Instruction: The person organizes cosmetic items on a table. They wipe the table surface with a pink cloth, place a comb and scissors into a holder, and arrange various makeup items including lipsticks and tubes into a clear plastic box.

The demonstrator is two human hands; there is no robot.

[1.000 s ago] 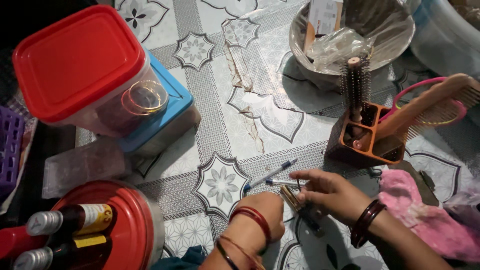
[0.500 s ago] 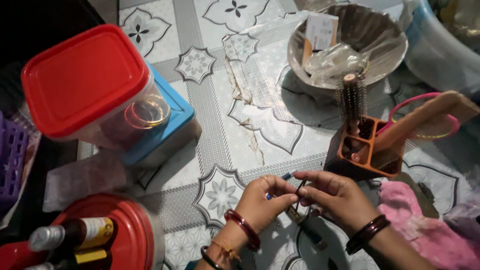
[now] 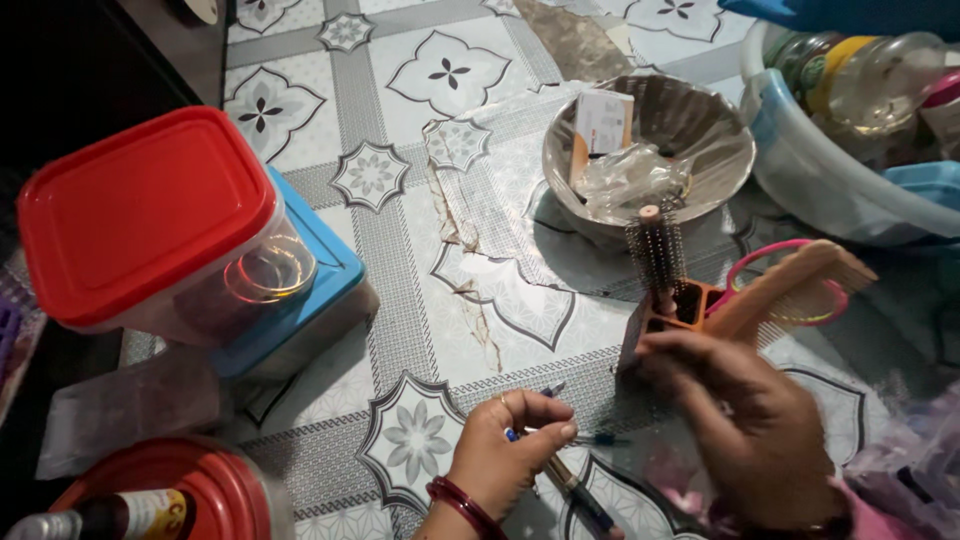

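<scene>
The left hand (image 3: 505, 455) sits low with its back to the camera, wrist bent, a ring on one finger and a dark red bangle on the wrist just behind; its fingers (image 3: 545, 412) are curled inward, the thumb pressed against their tips in a pinch. The right hand (image 3: 745, 425) is raised beside it, blurred, palm down, fingers half curled and pointing away from the body, closed on nothing visible.

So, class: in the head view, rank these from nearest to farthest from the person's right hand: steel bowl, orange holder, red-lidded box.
1. Orange holder, just above the right hand.
2. Steel bowl, farther up.
3. Red-lidded box, far left.
</scene>
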